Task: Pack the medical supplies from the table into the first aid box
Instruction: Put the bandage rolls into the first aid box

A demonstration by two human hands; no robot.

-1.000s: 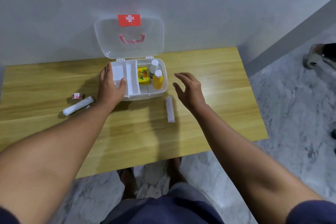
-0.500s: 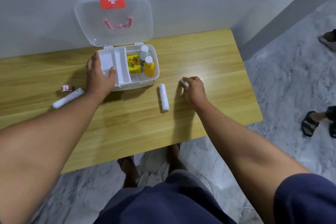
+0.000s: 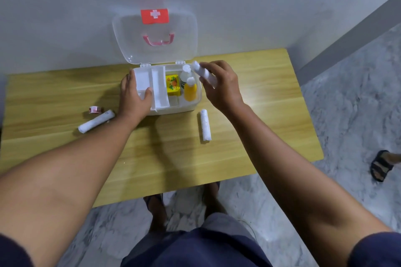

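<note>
The white first aid box [image 3: 173,109] stands open on the wooden table [image 3: 260,102], its clear lid [image 3: 134,34] leaning on the wall. Inside are a yellow carton [image 3: 173,85], an orange bottle [image 3: 190,91] and a clear bottle [image 3: 185,73]. My left hand [image 3: 134,97] grips the box's left edge, thumb on the white insert tray [image 3: 159,86]. My right hand [image 3: 221,84] holds a white gauze roll [image 3: 202,72] tilted above the box's right rim. Another gauze roll [image 3: 205,125] lies in front of the box. A third roll [image 3: 96,124] and a pink tape roll [image 3: 95,110] lie to the left.
The table backs onto a grey wall. Its right and front edges drop to a marble floor. Another person's sandalled foot [image 3: 383,165] is on the floor at the right. My own feet [image 3: 155,204] show under the front edge.
My right hand picked a gauze roll off the table to the right of the box and lifted it over the box's right rim. The left hand has stayed on the box.
</note>
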